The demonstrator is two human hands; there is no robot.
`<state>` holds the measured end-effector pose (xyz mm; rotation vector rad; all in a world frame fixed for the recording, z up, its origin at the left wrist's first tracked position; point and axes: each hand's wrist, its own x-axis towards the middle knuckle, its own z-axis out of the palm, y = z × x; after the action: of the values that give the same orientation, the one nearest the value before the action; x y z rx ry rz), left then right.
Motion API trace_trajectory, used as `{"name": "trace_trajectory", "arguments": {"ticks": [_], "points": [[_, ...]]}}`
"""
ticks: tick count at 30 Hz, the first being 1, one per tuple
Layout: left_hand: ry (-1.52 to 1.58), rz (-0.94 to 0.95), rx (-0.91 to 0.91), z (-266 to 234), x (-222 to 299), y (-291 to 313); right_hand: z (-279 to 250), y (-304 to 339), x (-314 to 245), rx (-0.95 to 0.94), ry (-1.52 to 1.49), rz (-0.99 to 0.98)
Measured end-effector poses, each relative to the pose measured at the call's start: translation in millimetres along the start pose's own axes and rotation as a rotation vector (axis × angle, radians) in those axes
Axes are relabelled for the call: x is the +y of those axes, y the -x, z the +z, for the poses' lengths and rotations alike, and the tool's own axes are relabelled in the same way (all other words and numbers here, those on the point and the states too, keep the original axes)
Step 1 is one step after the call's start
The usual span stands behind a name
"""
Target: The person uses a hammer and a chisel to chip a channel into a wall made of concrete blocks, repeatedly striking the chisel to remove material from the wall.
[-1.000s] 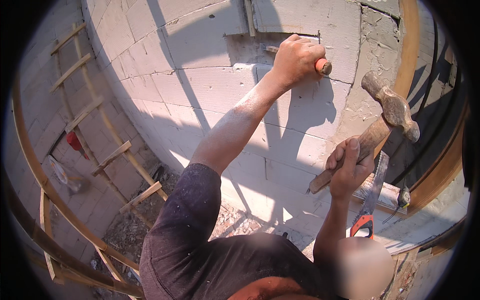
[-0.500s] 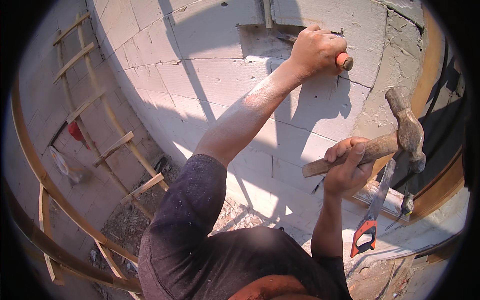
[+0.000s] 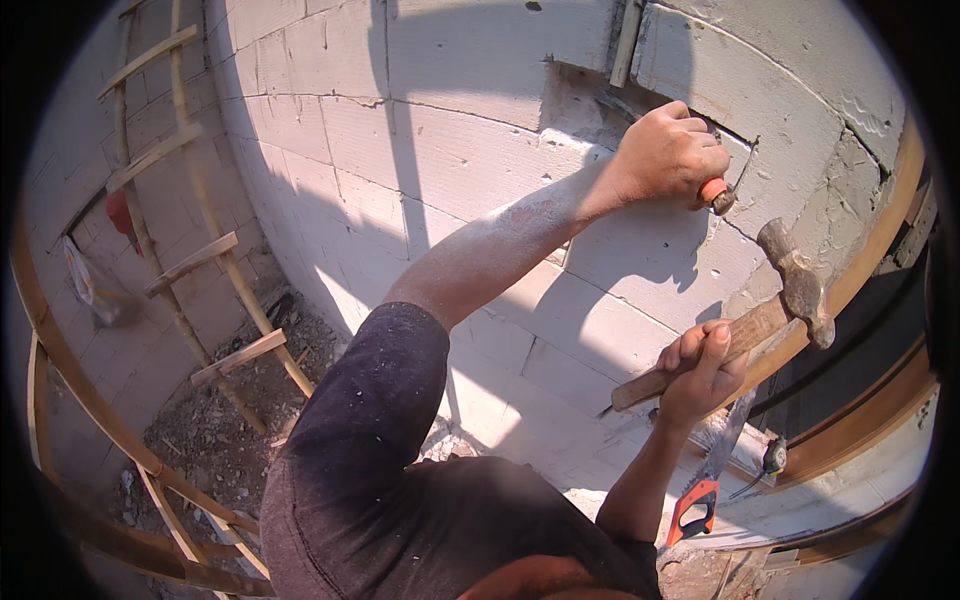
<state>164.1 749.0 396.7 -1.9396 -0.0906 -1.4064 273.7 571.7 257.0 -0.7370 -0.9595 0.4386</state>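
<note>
My left hand [image 3: 668, 155] is wrapped round the orange handle of a chisel [image 3: 714, 192], whose butt end sticks out beside my palm. Its thin blade points left into a rectangular recess [image 3: 572, 105] cut in the white block wall; the tip is hard to make out against the shadow. Lower and to the right, my right hand [image 3: 703, 372] grips a hammer [image 3: 765, 322] by its worn wooden handle, thumb along the wood. The rusty hammer head is up and to the right, apart from the chisel's butt. White dust coats my left forearm.
A narrow pipe [image 3: 627, 45] runs down the wall into the recess. An orange-handled saw [image 3: 695, 512] and a tape measure [image 3: 774, 457] lie on the ledge by a wooden frame [image 3: 880, 405]. A wooden ladder [image 3: 208, 255] leans at left, above rubble [image 3: 215, 425].
My view has shifted, so the wall and recess now appear further right and lower. The hammer head is nearer the chisel's butt. Both hands keep their grips.
</note>
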Motion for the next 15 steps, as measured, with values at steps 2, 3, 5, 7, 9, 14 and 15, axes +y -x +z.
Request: {"name": "trace_trajectory", "arguments": {"ticks": [2, 3, 5, 7, 9, 14, 15], "points": [[0.054, 0.029, 0.068, -3.3, 3.4, -0.1, -3.6, 13.5, 2.6, 0.035, -0.044, -0.094], [0.106, 0.065, 0.126, -5.0, 4.6, 0.3, -4.8, 19.2, 2.6, 0.028, -0.057, -0.109], [0.131, 0.074, 0.110, -10.7, 6.1, -0.7, -1.7, 27.2, 3.2, 0.033, -0.063, -0.128], [0.197, 0.104, 0.121, -9.2, 4.9, 0.0, 2.9, 34.7, 4.2, 0.029, -0.021, -0.153], [0.209, 0.106, 0.145, -5.1, 2.5, 3.0, 5.9, 42.0, 7.5, 0.044, 0.021, -0.159], [0.137, 0.089, 0.074, 0.5, 0.6, -2.8, 19.2, 49.4, 12.5, 0.102, -0.003, -0.159], [0.127, 0.075, 0.075, 1.0, -0.4, -4.2, 24.6, 46.8, 12.6, 0.129, -0.080, -0.183]]}}
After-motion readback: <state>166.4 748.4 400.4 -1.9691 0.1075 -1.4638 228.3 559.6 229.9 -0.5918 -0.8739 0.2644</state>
